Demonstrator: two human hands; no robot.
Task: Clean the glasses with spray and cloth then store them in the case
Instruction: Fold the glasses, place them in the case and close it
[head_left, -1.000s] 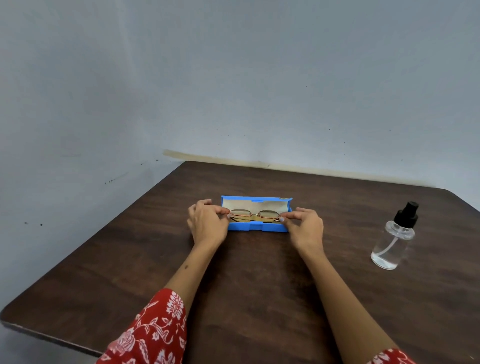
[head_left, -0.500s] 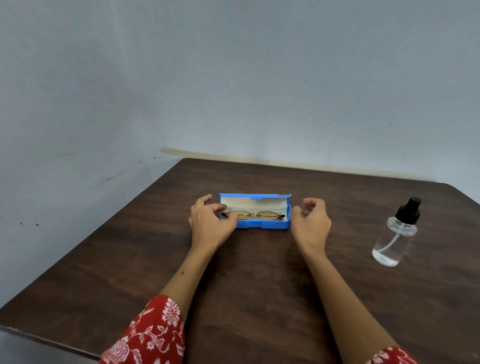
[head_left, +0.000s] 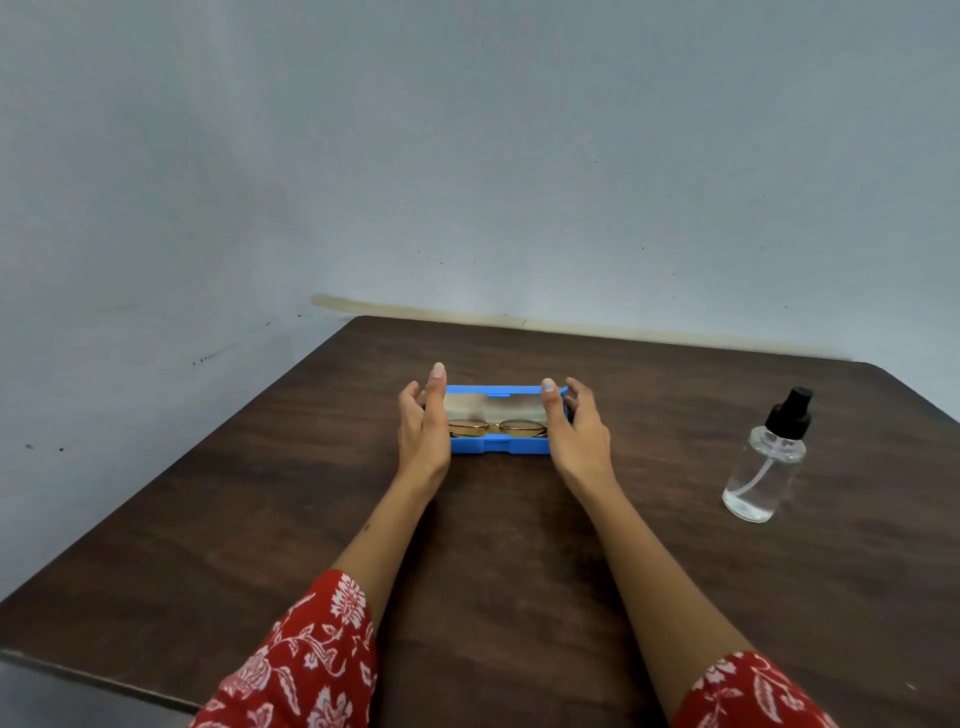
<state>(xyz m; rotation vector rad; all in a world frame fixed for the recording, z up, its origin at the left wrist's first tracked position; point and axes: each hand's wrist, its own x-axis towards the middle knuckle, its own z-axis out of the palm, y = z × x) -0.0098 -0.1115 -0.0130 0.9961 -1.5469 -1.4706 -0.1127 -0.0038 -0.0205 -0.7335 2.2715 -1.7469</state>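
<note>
Head view, one moment.

Table (head_left: 519, 561): dark brown wood grain, set into a corner of pale grey-blue walls (head_left: 467, 156); a tan strip runs along the wall just behind its far edge.

Case (head_left: 501, 446): blue, lying open at the middle of the table, lid raised toward the wall, pale lining showing inside the lid.

Glasses (head_left: 497, 428): gold frame, folded, lying inside the case, both lenses facing the camera. Their outer ends are hidden behind the hands.

Left hand (head_left: 423, 421): at the left end of the case, palm turned inward, fingers straight and pointing up and away, gripping nothing. One finger stands against the lid's left edge; whether it touches cannot be told.

Right hand (head_left: 576, 428): at the right end of the case, palm turned inward, fingers loosely extended, gripping nothing. Thumb lies across the lid's right edge, its nail painted light blue; the other fingers sit behind that end of the case.

Bottle (head_left: 766, 460): clear spray type with black pump top, upright, a little liquid at the bottom, standing on the table well apart to the right of the case.

Sleeves (head_left: 301, 665): red with white floral print, at both forearms near the bottom edge.
</note>
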